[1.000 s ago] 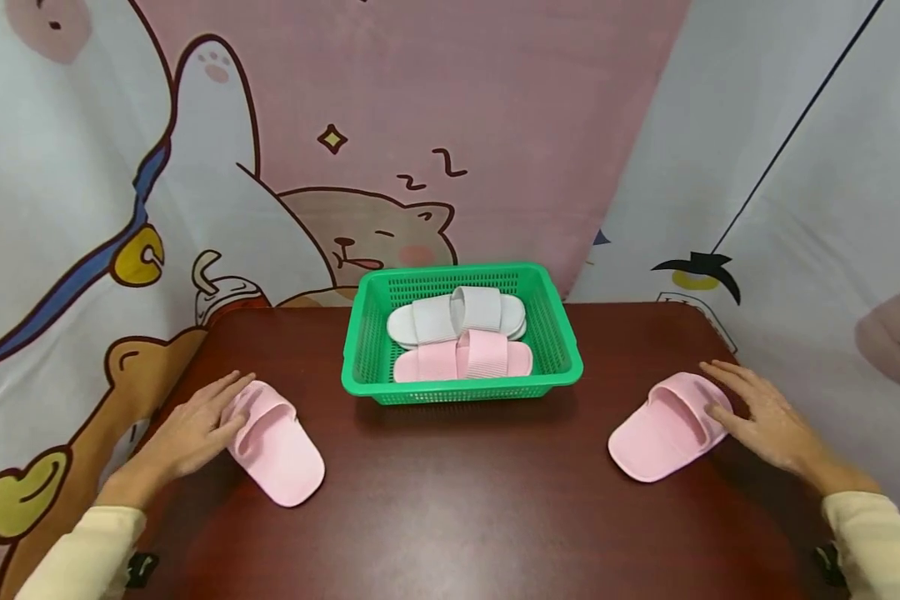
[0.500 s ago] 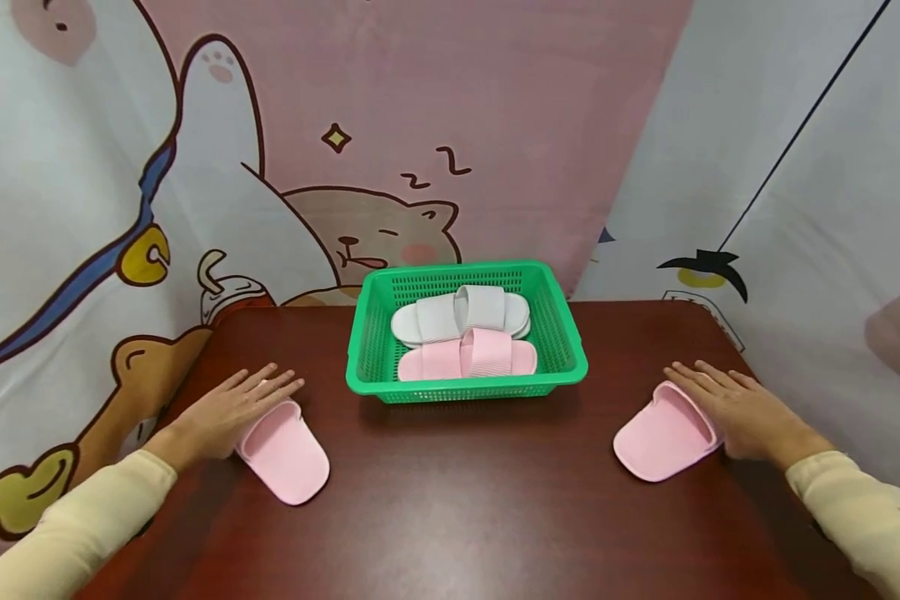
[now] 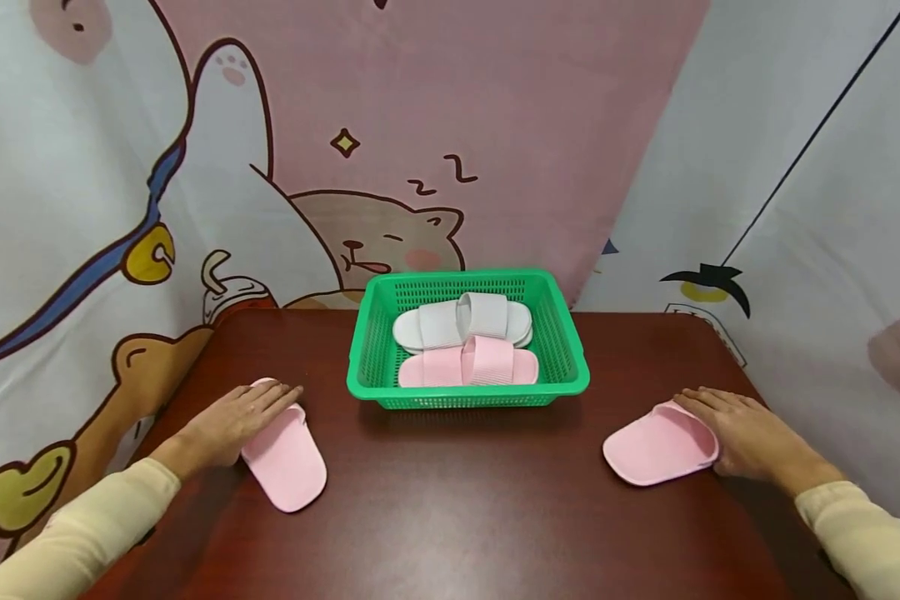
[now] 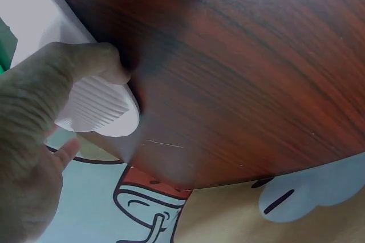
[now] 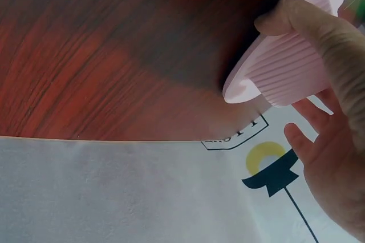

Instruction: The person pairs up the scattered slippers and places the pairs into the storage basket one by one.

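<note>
Pink slippers [image 3: 288,467] (straps [image 5: 291,73] ribbed) look round-ended; left grip [image 3: 228,425] and right grip [image 3: 753,433] each hold one.

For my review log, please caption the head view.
Left hand grips one pink slipper, right hand another pink slipper; beyond them, a green basket holds white slippers and pink slippers.

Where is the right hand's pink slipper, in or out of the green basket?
Out: the right hand grips the pink slipper apart from the green basket.

Brown table [image 3: 450,500], cartoon backdrop [image 3: 555,125] (partly pink)
</note>
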### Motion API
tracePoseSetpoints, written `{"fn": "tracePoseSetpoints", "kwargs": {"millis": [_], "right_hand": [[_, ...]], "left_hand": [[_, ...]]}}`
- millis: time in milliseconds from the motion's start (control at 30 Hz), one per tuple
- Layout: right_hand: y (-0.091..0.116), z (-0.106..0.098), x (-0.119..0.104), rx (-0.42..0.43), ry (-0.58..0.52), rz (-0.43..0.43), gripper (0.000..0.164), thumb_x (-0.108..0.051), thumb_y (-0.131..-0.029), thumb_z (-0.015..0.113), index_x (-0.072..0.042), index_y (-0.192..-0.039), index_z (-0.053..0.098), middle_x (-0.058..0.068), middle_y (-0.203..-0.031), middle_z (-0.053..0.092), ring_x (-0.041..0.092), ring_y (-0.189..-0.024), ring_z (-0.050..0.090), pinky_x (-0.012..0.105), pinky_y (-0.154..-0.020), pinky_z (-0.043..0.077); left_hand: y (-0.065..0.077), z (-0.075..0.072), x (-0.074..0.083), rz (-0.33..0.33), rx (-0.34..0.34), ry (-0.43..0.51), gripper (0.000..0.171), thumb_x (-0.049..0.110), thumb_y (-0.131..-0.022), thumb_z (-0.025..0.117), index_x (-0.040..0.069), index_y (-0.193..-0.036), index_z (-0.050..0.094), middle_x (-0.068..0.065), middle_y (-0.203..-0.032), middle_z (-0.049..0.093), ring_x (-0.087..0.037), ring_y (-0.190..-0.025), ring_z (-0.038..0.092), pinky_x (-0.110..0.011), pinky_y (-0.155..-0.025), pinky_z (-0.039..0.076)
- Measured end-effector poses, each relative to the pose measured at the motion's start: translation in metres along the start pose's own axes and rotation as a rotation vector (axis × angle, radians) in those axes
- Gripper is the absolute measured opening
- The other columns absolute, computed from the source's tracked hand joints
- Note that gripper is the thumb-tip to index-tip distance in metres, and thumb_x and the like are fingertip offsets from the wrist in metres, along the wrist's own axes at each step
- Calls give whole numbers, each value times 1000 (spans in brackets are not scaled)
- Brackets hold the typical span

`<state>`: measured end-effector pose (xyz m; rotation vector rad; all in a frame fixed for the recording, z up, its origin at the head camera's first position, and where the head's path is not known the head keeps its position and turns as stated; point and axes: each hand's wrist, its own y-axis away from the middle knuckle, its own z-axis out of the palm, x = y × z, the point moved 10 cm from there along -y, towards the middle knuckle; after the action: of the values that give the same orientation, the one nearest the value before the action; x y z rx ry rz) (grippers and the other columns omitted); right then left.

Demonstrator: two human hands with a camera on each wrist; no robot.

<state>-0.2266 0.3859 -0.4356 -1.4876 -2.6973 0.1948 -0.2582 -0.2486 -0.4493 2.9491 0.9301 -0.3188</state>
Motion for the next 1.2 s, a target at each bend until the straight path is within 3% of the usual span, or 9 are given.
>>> {"fn": "tracePoseSetpoints", "kwargs": {"millis": [233, 467, 700, 833, 1000, 1200], "right_hand": [[0, -4, -4, 44, 22, -23, 92, -10, -43, 89, 5, -129, 60, 28, -126, 61, 50, -114, 56, 67, -87, 46], [-6, 1, -5, -12, 35, 14, 101, -13, -45, 92, 6, -135, 51, 28, -130, 57, 50, -115, 53, 70, -88, 45], [6, -7, -12, 99, 37, -36, 105, -25, -38, 91, 4, -132, 55, 21, -125, 60, 42, -110, 56, 65, -77, 49], [10, -12, -14, 152, 28, -48, 103, -29, -38, 89, 2, -130, 58, 17, -123, 61, 38, -109, 55, 61, -76, 49], [12, -13, -15, 103, -12, 15, 101, -33, -42, 93, -1, -131, 59, 14, -123, 61, 36, -110, 55, 59, -81, 46], [14, -16, -25, 42, -41, 83, 100, -38, -45, 95, -7, -133, 58, 2, -121, 57, 24, -102, 59, 48, -81, 51]], "left_hand": [[7, -3, 1, 23, 44, -5, 98, -6, -50, 88, -5, -140, 50, -22, -139, 55, -41, -127, 52, -55, -91, 51], [12, -2, -5, -74, 41, 65, 85, 7, -58, 85, 1, -138, 57, -17, -136, 58, -38, -126, 53, -57, -91, 50], [18, -11, 2, -92, 150, 135, 94, 24, -53, 96, 0, -137, 59, -19, -138, 58, -42, -129, 50, -61, -96, 47], [18, -15, 3, -108, 156, 146, 101, 29, -52, 98, -1, -139, 56, -19, -138, 57, -41, -129, 51, -61, -94, 48], [14, -21, 2, -129, 135, 139, 103, 37, -53, 98, 2, -139, 55, -15, -136, 57, -36, -126, 51, -59, -91, 50], [14, -32, 11, -103, 229, 147, 104, 45, -47, 95, 3, -135, 59, -11, -132, 61, -30, -116, 53, -50, -89, 50]]}}
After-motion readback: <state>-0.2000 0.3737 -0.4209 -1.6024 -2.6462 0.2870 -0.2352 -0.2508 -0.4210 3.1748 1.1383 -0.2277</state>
